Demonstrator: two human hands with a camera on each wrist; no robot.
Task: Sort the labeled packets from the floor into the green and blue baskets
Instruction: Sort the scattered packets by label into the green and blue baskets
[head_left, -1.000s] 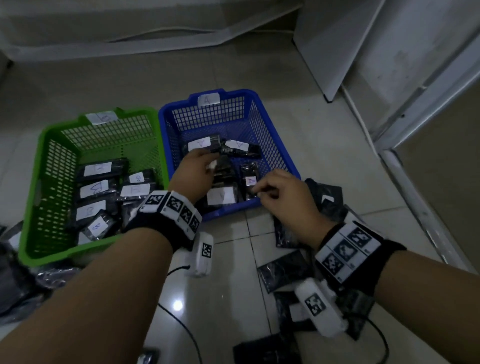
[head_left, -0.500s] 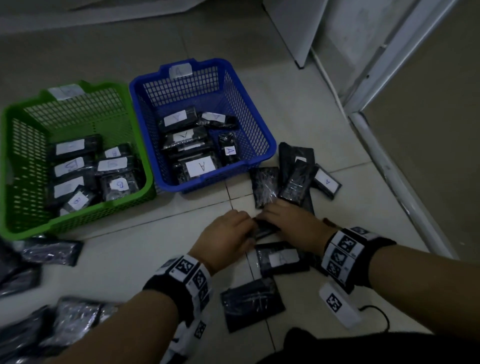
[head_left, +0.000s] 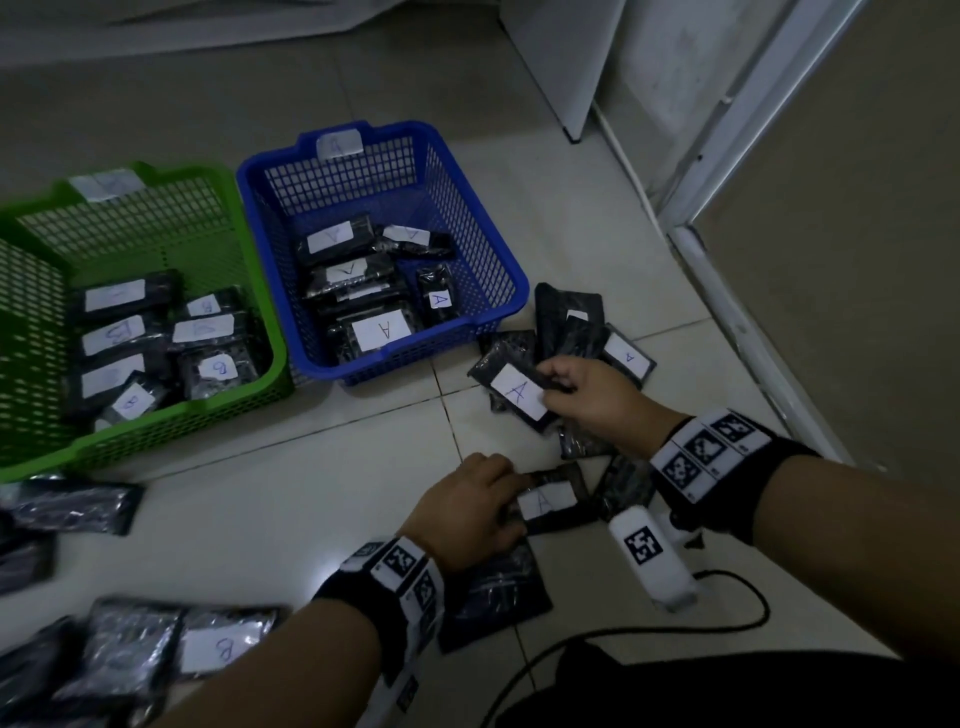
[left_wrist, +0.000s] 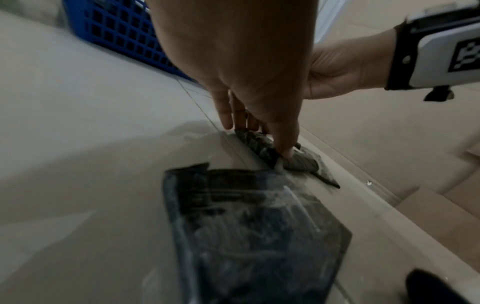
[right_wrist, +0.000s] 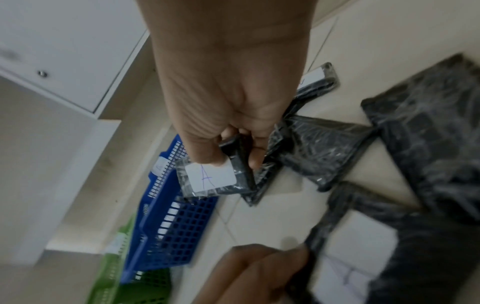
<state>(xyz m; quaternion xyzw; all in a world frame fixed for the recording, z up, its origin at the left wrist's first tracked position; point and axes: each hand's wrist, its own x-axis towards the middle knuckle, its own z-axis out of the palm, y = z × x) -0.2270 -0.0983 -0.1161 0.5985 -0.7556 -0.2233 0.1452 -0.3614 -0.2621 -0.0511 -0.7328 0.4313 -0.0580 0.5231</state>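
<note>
My right hand (head_left: 558, 395) grips a black packet with a white "A" label (head_left: 517, 392), lifted just above the pile of packets (head_left: 569, 325) by the blue basket (head_left: 511, 283). The right wrist view shows thumb and fingers curled round that A packet (right_wrist: 210, 176). My left hand (head_left: 511, 499) pinches the edge of a second "A" packet (head_left: 545, 501) lying on the floor; the left wrist view shows its thumb on this packet (left_wrist: 270, 150). The blue basket holds several A packets. To its left, the green basket (head_left: 260, 312) holds several B packets.
More black packets lie at the lower left, one labeled B (head_left: 223, 647), and one face down under my left wrist (head_left: 493, 597). A black cable (head_left: 623, 634) crosses the floor near me. A door frame (head_left: 737, 312) and wall close the right side.
Both hands left the blue basket and came down to the floor pile. The right hand has picked up an A packet; the left has taken hold of another.
</note>
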